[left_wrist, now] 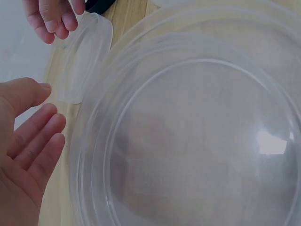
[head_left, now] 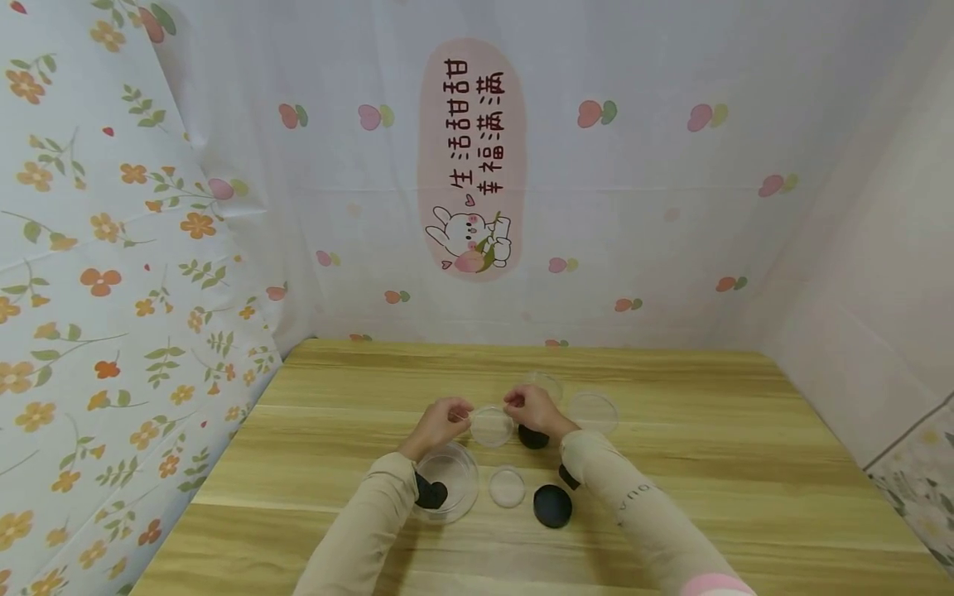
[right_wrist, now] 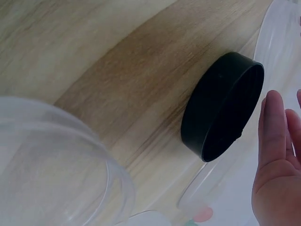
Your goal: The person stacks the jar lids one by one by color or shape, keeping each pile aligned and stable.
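A clear round shallow dish stands on the table between my two hands. My left hand is at its left side. In the left wrist view that hand has its fingers loosely bent, with a gap to the dish and nothing between thumb and fingers. My right hand is at the dish's right edge; whether its fingertips touch it I cannot tell. Below the right hand sits a round black cap, its hollow side showing in the right wrist view.
Larger clear round dishes, seemingly stacked, lie under my left wrist. Nearer me are a small clear dish and another black cap. Beyond the right hand lie clear round pieces. A printed cloth hangs behind the wooden table.
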Demonstrator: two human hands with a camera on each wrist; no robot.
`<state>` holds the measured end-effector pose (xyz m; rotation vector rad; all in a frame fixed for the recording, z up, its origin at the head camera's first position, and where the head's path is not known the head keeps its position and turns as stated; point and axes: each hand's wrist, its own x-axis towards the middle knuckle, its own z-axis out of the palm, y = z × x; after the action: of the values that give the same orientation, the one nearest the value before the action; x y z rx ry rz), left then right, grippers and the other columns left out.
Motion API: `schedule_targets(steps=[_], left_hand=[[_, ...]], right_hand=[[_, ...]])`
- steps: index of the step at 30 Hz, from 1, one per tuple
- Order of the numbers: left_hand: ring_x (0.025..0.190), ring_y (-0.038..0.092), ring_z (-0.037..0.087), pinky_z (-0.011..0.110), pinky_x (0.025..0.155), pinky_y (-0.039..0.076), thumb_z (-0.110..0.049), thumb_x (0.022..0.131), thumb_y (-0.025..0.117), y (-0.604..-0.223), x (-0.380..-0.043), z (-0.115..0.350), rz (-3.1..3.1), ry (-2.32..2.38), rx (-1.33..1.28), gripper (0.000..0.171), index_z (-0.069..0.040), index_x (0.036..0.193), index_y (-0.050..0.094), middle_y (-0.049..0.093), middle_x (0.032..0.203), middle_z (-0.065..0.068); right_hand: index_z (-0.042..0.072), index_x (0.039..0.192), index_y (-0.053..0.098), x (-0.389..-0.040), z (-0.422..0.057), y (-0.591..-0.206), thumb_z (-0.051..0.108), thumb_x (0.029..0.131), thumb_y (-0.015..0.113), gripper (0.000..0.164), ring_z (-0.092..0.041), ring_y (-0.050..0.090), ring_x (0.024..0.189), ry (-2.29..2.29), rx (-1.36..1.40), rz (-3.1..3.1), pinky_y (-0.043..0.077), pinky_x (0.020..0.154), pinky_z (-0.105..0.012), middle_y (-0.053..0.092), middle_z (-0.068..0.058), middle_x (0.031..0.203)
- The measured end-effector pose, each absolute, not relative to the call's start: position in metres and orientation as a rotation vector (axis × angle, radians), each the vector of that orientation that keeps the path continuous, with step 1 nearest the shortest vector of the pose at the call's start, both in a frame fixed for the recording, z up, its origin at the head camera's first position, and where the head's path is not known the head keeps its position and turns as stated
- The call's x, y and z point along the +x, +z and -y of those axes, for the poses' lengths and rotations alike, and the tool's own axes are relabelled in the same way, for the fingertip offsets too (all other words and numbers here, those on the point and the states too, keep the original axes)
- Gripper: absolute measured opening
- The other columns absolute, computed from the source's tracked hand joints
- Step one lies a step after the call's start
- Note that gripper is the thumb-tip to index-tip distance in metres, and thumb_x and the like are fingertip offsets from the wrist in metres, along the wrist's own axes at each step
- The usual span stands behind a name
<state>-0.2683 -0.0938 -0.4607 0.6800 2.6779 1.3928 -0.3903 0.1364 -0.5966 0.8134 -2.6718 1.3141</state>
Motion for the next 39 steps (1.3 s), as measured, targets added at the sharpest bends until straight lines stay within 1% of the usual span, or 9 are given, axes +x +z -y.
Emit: schedule_targets(steps=[5, 9, 11, 16, 19, 23, 30, 33, 39], left_hand=[[0.081, 0.059, 0.018, 0.029, 0.070, 0.047, -0.019, 0.085, 0.058, -0.515, -0.306, 0.105, -2.627, 1.438, 0.800, 0.025, -0.003, 0.104, 0.060, 0.061, 0.089, 0.007], [0.075, 0.059, 0.015, 0.024, 0.061, 0.047, -0.024, 0.082, 0.062, -0.602, -0.360, 0.113, -2.691, 1.434, 0.854, 0.028, -0.007, 0.103, 0.061, 0.062, 0.085, 0.003], [0.076, 0.060, 0.016, 0.027, 0.063, 0.048, -0.020, 0.079, 0.065, -0.633, -0.378, 0.114, -2.736, 1.389, 0.722, 0.027, -0.006, 0.103, 0.061, 0.062, 0.086, 0.004], [0.075, 0.058, 0.005, 0.024, 0.063, 0.048, -0.032, 0.073, 0.069, -0.716, -0.431, 0.128, -2.759, 1.409, 0.621, 0.027, -0.025, 0.099, 0.062, 0.061, 0.084, -0.012], [0.073, 0.058, 0.004, 0.024, 0.062, 0.048, -0.036, 0.071, 0.070, -0.747, -0.450, 0.135, -2.768, 1.426, 0.611, 0.028, -0.030, 0.097, 0.061, 0.060, 0.082, -0.014], [0.073, 0.059, 0.005, 0.025, 0.061, 0.049, -0.034, 0.070, 0.072, -0.748, -0.449, 0.140, -2.767, 1.435, 0.591, 0.030, -0.028, 0.098, 0.062, 0.061, 0.082, -0.012], [0.071, 0.059, 0.012, 0.024, 0.058, 0.047, -0.013, 0.072, 0.068, -0.661, -0.390, 0.134, -2.867, 1.381, 0.595, 0.023, -0.008, 0.094, 0.065, 0.063, 0.079, -0.001], [0.070, 0.059, 0.011, 0.023, 0.058, 0.047, -0.026, 0.078, 0.066, -0.638, -0.374, 0.136, -2.860, 1.385, 0.634, 0.022, -0.010, 0.093, 0.065, 0.063, 0.078, -0.002], [0.072, 0.057, 0.003, 0.023, 0.060, 0.047, -0.047, 0.076, 0.062, -0.711, -0.421, 0.152, -2.834, 1.374, 0.606, 0.023, -0.029, 0.091, 0.064, 0.060, 0.078, -0.014]], right_hand=[[0.009, 0.089, 0.062, -0.404, -0.135, -0.619, 0.030, 0.081, 0.062, 0.022, -0.008, 0.056, 0.058, 1.307, 0.763, 2.679, 0.045, 0.047, -0.022, 0.060, 0.001, 0.074], [0.004, 0.093, 0.062, -0.401, -0.132, -0.614, 0.022, 0.082, 0.061, 0.021, -0.014, 0.058, 0.061, 1.264, 0.752, 2.733, 0.046, 0.049, -0.025, 0.061, -0.005, 0.078], [0.007, 0.091, 0.063, -0.407, -0.133, -0.621, 0.027, 0.082, 0.062, 0.022, -0.011, 0.057, 0.062, 1.278, 0.756, 2.743, 0.046, 0.050, -0.024, 0.061, -0.002, 0.077], [0.023, 0.088, 0.063, -0.443, -0.135, -0.671, 0.043, 0.077, 0.063, 0.023, -0.004, 0.056, 0.068, 1.275, 0.732, 2.775, 0.047, 0.054, -0.021, 0.059, 0.010, 0.077], [0.027, 0.088, 0.063, -0.462, -0.134, -0.697, 0.041, 0.076, 0.065, 0.018, -0.005, 0.057, 0.071, 1.252, 0.697, 2.808, 0.048, 0.056, -0.022, 0.060, 0.010, 0.078], [0.030, 0.086, 0.062, -0.474, -0.131, -0.718, 0.036, 0.074, 0.068, 0.015, -0.006, 0.058, 0.068, 1.293, 0.651, 2.814, 0.048, 0.052, -0.023, 0.061, 0.010, 0.077], [0.026, 0.085, 0.064, -0.467, -0.120, -0.712, 0.022, 0.071, 0.071, 0.016, -0.009, 0.060, 0.065, 1.394, 0.588, 2.821, 0.049, 0.048, -0.026, 0.062, 0.007, 0.076], [0.026, 0.083, 0.064, -0.451, -0.114, -0.691, 0.020, 0.070, 0.072, 0.017, -0.009, 0.060, 0.066, 1.388, 0.569, 2.832, 0.049, 0.050, -0.025, 0.062, 0.007, 0.076], [0.024, 0.083, 0.063, -0.442, -0.111, -0.689, 0.018, 0.067, 0.074, 0.019, -0.010, 0.059, 0.063, 1.487, 0.559, 2.841, 0.048, 0.049, -0.025, 0.061, 0.005, 0.076]])
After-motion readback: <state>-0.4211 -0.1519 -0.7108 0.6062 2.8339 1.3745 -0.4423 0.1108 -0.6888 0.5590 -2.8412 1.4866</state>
